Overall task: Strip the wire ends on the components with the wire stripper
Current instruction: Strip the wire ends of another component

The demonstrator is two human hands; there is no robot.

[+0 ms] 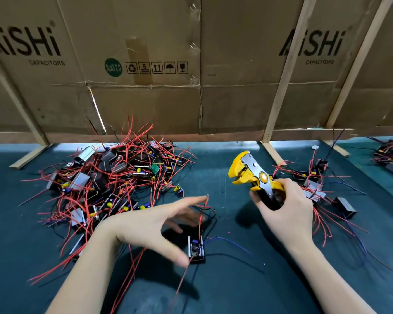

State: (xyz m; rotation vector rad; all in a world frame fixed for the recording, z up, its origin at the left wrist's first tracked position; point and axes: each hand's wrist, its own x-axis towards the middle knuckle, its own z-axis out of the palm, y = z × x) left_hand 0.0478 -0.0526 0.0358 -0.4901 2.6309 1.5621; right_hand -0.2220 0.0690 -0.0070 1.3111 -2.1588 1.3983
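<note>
Right hand [284,207] grips yellow-and-steel wire stripper [251,172], fingers curled round its handles. Left of it, left hand [154,225], fingers spread, hovers over small black boxed component [196,248] with thin red wire [202,214].

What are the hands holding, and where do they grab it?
The right hand holds the yellow wire stripper by its handles, head pointing up. The left hand is spread open over a small component and holds nothing.

Two bare forearms, left hand [150,225] and right hand [286,207] ungloved, no sleeves, rings or watch
</note>
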